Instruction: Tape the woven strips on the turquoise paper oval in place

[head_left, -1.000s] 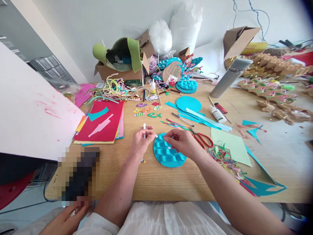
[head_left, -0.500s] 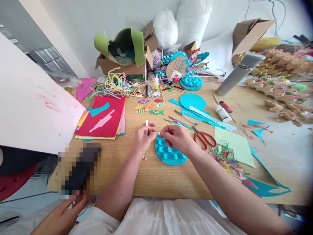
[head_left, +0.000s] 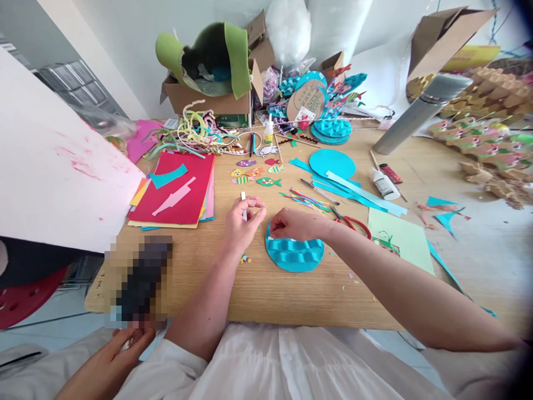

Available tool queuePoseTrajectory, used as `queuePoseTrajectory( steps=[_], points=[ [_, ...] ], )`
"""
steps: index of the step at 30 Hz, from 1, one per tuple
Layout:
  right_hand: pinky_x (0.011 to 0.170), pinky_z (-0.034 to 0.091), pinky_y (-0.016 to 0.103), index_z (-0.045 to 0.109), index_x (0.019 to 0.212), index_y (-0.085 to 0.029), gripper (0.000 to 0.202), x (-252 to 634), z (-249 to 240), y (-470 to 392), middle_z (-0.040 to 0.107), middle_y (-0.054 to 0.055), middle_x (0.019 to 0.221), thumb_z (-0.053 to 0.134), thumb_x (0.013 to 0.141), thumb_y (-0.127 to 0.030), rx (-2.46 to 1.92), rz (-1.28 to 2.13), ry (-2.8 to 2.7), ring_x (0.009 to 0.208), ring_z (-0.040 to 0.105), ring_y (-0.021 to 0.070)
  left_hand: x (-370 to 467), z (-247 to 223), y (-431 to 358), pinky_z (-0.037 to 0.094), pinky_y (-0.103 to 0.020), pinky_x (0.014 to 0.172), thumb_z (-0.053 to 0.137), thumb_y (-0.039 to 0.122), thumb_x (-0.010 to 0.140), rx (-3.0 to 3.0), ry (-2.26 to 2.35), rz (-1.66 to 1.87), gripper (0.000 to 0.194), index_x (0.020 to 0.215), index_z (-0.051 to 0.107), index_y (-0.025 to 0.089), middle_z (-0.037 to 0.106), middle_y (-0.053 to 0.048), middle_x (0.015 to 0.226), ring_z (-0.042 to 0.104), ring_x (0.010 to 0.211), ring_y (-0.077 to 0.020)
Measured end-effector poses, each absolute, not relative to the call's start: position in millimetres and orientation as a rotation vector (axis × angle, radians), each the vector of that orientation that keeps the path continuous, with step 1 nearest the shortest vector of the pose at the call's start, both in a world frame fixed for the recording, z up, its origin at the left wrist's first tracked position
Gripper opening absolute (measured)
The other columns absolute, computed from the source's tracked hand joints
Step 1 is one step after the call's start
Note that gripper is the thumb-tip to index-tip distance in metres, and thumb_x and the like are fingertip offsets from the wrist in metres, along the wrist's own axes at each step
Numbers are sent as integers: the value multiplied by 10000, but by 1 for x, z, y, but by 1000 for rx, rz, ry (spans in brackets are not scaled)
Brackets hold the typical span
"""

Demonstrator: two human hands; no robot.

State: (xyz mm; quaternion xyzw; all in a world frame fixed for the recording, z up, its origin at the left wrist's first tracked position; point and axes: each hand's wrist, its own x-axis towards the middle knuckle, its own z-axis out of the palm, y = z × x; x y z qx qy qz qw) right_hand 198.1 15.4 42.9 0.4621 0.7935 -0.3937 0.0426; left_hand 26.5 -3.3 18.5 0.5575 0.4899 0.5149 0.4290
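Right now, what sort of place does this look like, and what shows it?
Probably a craft room or classroom: red paper, cut-out fish and scissors lie on one table.

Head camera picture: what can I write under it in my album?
Left hand holds a white strip; right hand is over a wavy blue disc.

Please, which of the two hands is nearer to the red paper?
Left. The left hand is between the red paper and the blue disc; the right hand is farther away, over the disc.
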Motion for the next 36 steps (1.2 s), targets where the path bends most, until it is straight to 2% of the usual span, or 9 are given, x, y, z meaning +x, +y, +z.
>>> queuePoseTrajectory(
  steps=[3,7,10,13,19,23,29,33,36],
  points=[
    [490,333,214,706,760,-184,172,194,43,16,655,-3,656,553,783,-261,1373,-1146,2470,553,518,105,25,19,-3,493,-247,664,659,178,749,1482,1261,1282,134,873,709,193,658,-75,1068,598,721,-121],
    [492,335,209,706,762,-187,165,192,42,17,670,4,678,560,785,-259,1366,-1121,2490,572,533,107,25,16,-4,546,-251,672,624,148,780,1533,1236,1272,340,1109,683,207,562,-104,1281,649,795,-138],
    [478,336,206,706,779,-192,161,197,45,19,665,0,668,584,777,-297,1459,-1117,2481,543,541,103,26,15,-7,587,-268,729,580,141,820,1579,1172,1263,474,1282,589,247,424,-104,1454,679,844,-136],
    [435,342,206,660,777,-186,150,210,54,18,603,-24,589,582,778,-314,1676,-1318,2397,448,521,94,25,19,-14,610,-290,775,501,91,851,1652,1138,1242,577,1391,479,293,329,-92,1535,693,901,-141],
    [449,397,227,558,690,-196,223,236,64,-1,522,-45,544,637,747,-397,1952,-1759,2328,467,552,115,20,25,-47,632,-332,742,402,66,892,1672,1221,1083,605,1446,393,310,404,-110,1488,680,1051,-226],
    [497,384,240,604,721,-188,265,245,57,-16,583,-12,589,638,765,-446,2081,-1896,2339,542,523,116,23,22,-69,564,-387,937,404,36,879,1760,1364,1042,625,1454,366,279,336,-131,1530,652,1118,-220],
    [490,334,241,640,745,-173,358,267,50,-36,583,-6,579,642,781,-529,2301,-1889,2338,519,466,98,9,11,-73,526,-419,970,366,-36,817,1907,1668,936,759,1513,262,247,190,-167,1605,572,1243,-287],
    [443,260,242,653,774,-162,429,279,44,-46,578,-4,558,655,754,-591,2381,-1860,2271,457,393,79,-8,9,-66,521,-394,959,396,-76,744,2078,1765,732,935,1557,74,255,305,-156,1573,535,1282,-288],
    [462,283,245,656,767,-163,468,282,40,-51,577,1,554,647,743,-630,2374,-1864,2262,479,409,91,-13,11,-54,504,-377,948,378,-97,722,2204,1769,549,974,1560,10,236,448,-175,1484,577,1225,-271]
  ],
)
